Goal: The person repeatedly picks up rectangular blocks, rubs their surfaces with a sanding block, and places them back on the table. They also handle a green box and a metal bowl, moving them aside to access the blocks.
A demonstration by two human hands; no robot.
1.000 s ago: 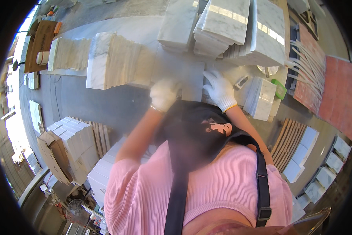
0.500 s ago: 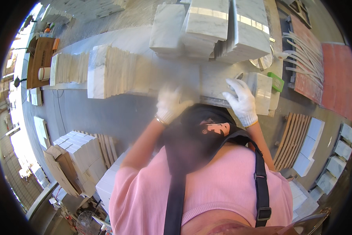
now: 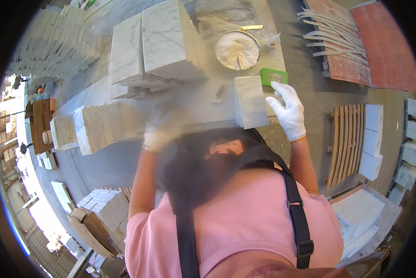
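My right hand (image 3: 287, 111), in a white glove, hovers just right of a short stack of marble tiles (image 3: 253, 103) at the bench's front edge. Its fingers are apart and hold nothing. A green box (image 3: 274, 77) lies right behind its fingertips. My left hand (image 3: 159, 132), also gloved, is over the front of the bench (image 3: 203, 113), near the right end of a row of upright tiles (image 3: 107, 125). A hazy smear over the picture hides its fingers. A small dark object (image 3: 219, 92), too blurred to name, lies on the bench between my hands.
Tall marble tile stacks (image 3: 166, 41) stand at the back of the bench. Near them are a round pan of white material (image 3: 237, 50), a yellow-handled tool (image 3: 252, 27) and a small white bottle (image 3: 273, 40). White strips (image 3: 333, 37) lie on a reddish board; a wooden pallet (image 3: 348, 141) stands right.
The view has swung right. My right hand has passed from the left side of the short tile stack to its right, beside the green box. My left hand is closer to the tile row.
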